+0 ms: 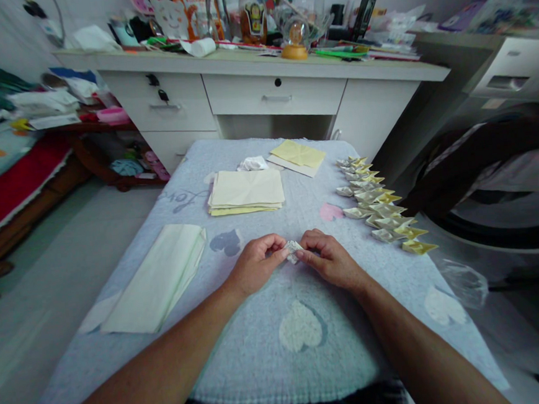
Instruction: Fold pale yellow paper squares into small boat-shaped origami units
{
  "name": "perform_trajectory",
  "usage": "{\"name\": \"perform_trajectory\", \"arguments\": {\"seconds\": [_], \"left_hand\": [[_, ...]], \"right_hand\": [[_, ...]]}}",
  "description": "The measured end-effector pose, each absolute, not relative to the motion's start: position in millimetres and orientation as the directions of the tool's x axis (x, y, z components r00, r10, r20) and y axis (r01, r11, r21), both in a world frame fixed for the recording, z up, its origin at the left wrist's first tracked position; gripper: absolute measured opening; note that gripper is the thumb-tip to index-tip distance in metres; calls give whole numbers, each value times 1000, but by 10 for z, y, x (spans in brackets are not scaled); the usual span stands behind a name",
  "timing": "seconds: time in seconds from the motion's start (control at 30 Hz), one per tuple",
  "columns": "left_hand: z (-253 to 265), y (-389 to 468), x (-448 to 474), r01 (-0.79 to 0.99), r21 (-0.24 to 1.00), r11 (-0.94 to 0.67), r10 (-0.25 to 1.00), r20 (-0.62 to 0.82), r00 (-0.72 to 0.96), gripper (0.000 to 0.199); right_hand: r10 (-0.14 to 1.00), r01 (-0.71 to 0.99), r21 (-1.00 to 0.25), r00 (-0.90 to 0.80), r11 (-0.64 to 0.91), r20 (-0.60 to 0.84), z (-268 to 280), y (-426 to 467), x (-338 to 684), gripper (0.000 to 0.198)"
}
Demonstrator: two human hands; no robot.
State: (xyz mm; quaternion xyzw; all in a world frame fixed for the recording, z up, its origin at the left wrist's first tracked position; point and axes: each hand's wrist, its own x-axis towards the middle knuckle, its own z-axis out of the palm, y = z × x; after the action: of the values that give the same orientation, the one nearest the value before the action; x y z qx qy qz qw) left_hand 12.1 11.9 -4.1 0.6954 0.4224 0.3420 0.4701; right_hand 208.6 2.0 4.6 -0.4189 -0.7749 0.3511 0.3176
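Observation:
Between my two hands is a small folded piece of paper (293,247), whitish with grey marks, held just above the cloth. My left hand (258,262) pinches its left side between thumb and fingers. My right hand (330,258) grips the right side in the same way, thumb toward me. Over to the right stand several small folded paper boats (382,208), white and yellow, in close rows. A stack of cream and yellow paper sheets (247,190) lies beyond my hands. Two creased sheets, the upper one a yellow sheet (299,153), rest at the far edge.
The table's blue cloth (244,359) has heart prints. Left on it lies a folded pale green paper bundle (157,279); at the back, a crumpled white tissue (252,163). A cluttered white desk (274,92) stands behind, a washing machine (516,77) at right, a bed (20,178) at left.

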Motion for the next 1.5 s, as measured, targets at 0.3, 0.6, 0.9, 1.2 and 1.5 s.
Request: {"name": "perform_trajectory", "arguments": {"seconds": [0.3, 0.6, 0.9, 1.2, 1.5], "left_hand": [[-54, 113, 137, 252, 939, -234, 901, 112, 418, 17], [-31, 95, 174, 339, 916, -216, 920, 75, 384, 17], [-33, 106, 153, 290, 937, -193, 916, 66, 397, 22], [-47, 107, 167, 267, 947, -179, 907, 53, 419, 19], [-36, 93, 170, 249, 950, -191, 914, 79, 399, 20]], "right_hand": [[892, 359, -868, -414, 342, 181, 36, 30, 2064, 40], [876, 401, -831, -443, 386, 193, 29, 12, 2015, 43], [855, 403, -809, -471, 428, 218, 50, 8, 2044, 40], [873, 418, -816, -447, 399, 198, 53, 9, 2032, 45], [865, 405, -816, -456, 412, 210, 30, 9, 2017, 41]]}}
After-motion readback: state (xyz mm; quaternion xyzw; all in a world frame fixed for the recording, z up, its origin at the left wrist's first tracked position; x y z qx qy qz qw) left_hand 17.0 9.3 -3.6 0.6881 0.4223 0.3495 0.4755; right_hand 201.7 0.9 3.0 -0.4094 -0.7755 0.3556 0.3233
